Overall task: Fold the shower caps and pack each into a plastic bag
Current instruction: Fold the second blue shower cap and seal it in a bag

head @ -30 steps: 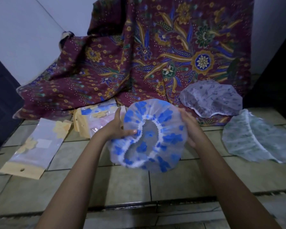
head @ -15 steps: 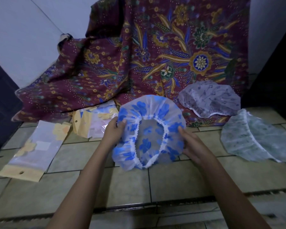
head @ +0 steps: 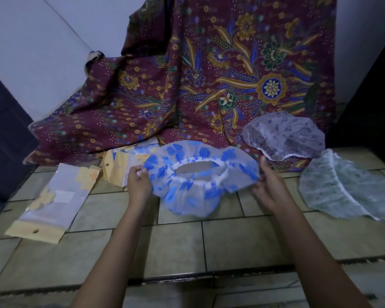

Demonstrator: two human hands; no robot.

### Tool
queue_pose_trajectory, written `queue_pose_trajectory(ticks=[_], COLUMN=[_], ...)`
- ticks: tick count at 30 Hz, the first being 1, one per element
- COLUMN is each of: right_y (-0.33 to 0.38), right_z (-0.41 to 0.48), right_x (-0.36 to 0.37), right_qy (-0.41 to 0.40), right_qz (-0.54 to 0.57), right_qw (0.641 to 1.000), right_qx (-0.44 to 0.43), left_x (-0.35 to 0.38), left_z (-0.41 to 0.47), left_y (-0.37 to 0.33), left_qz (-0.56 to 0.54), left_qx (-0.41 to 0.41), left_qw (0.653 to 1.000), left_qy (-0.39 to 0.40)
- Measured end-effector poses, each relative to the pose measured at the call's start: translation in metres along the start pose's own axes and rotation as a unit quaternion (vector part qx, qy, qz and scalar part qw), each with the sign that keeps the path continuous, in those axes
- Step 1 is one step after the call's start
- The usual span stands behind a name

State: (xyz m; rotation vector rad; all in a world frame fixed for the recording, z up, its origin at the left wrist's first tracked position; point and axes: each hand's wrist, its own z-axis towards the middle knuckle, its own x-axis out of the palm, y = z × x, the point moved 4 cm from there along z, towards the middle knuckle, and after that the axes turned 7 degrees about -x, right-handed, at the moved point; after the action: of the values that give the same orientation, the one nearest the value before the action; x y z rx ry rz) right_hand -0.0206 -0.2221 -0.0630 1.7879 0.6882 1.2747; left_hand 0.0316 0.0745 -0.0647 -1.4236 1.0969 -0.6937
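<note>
A translucent shower cap with blue flowers (head: 193, 192) hangs stretched wide over the tiled floor, its elastic opening facing up. My left hand (head: 139, 185) pinches its left edge and my right hand (head: 268, 187) grips its right edge. A grey patterned cap (head: 285, 135) lies at the back right on the cloth. On the tiles at the right lies a pale green cap (head: 342, 187), spread flat. An empty plastic bag with a yellow header (head: 51, 203) lies at the left. More bags (head: 125, 161) lie behind my left hand, with blue and pink inside.
A maroon batik cloth (head: 187, 85) drapes down the wall and onto the floor behind everything. Beige floor tiles (head: 242, 238) run under my forearms. A dark door panel (head: 2, 138) stands at the far left and a dark gap at the far right.
The blue cap went from held upright between my hands to pulled out wide and flat, opening upward. My hands moved apart to its left and right edges.
</note>
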Motion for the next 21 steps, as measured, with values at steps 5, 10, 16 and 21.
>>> queue_pose_trajectory(ticks=[5,10,16,21], right_y=[-0.032,-0.04,-0.042,-0.028], right_z=[-0.012,-0.016,-0.014,-0.015], right_x=[0.001,0.017,0.024,0.032], right_qy=[0.012,0.032,0.031,0.131], right_qz=[-0.093,-0.105,-0.118,-0.243], right_qw=[0.99,0.987,0.991,0.961], right_qx=[0.104,0.114,0.055,0.009], left_x=[0.007,0.012,0.005,0.021], left_z=[-0.027,-0.038,-0.057,-0.05], left_y=[0.021,0.027,-0.012,-0.075], left_qz=[0.01,0.043,0.226,0.234], left_qx=[0.02,0.031,0.188,0.325], left_qw=[0.999,0.998,0.956,0.913], left_qy=[-0.032,0.031,-0.012,0.078])
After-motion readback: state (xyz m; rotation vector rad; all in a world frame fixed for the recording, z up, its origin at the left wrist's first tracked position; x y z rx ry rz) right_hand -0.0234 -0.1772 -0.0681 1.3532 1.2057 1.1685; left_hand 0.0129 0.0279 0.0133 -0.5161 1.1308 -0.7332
